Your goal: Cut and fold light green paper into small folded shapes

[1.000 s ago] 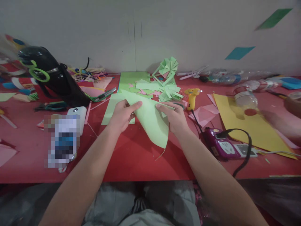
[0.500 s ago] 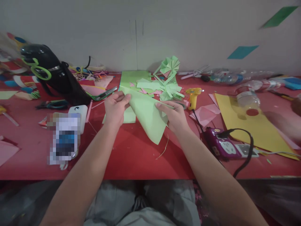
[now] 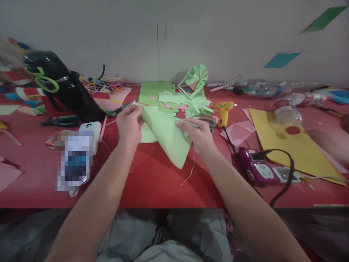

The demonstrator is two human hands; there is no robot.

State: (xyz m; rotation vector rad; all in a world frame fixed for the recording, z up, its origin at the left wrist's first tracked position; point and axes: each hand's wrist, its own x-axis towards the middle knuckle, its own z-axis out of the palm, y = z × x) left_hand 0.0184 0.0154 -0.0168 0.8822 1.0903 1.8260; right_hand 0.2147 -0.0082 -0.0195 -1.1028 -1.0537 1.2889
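A light green sheet of paper (image 3: 169, 134) is stretched between my two hands, its corner folded over and curving down toward the table. My left hand (image 3: 129, 122) pinches its upper left corner. On the other side, my right hand (image 3: 199, 134) grips the right edge with the thumb on top. Scissors (image 3: 208, 123) lie just behind my right hand, partly hidden by it. Behind the sheet are a pile of folded light green paper strips (image 3: 196, 103), a fan-folded green paper rosette (image 3: 197, 75) and a green pad (image 3: 149, 89).
A yellow glue gun (image 3: 223, 112), a purple power strip (image 3: 257, 167) with cables, yellow paper (image 3: 294, 145) and a plastic bottle (image 3: 287, 114) are to the right. At left are a phone (image 3: 76, 160), pliers (image 3: 61, 121) and a black bottle in a sleeve (image 3: 68, 85).
Both hands have shifted slightly left with the green paper. More of the scissors now shows behind my right hand.
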